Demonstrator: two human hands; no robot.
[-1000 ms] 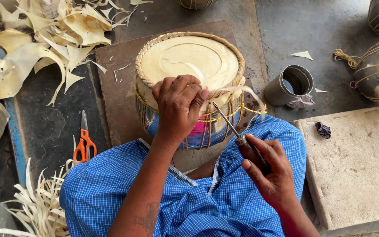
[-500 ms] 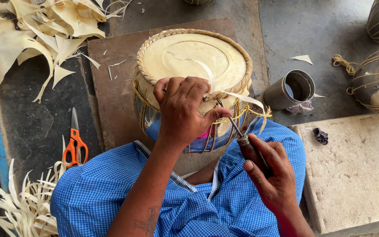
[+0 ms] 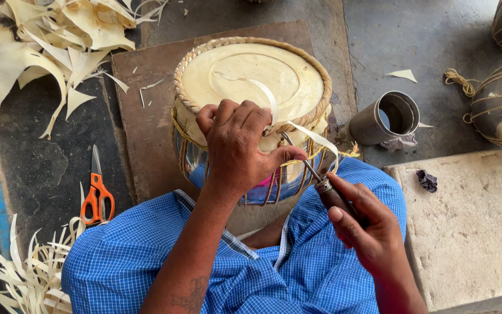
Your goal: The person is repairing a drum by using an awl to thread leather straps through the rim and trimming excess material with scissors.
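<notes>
Seemed well along: braided rim of the drum (image 3: 251,104) already ringed the pale skin head, lacing down the metal shell partly threaded, one pale strip (image 3: 315,136) loose at the near edge. Stood on a brown board (image 3: 146,116) on the floor (scraps nearby). Left hand (image 3: 242,148) clamped over the rim; right hand (image 3: 367,227) closed around an awl (image 3: 315,177).

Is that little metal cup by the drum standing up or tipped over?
Tipped: the metal cup lies tilted on the floor, its open mouth facing sideways.
</notes>
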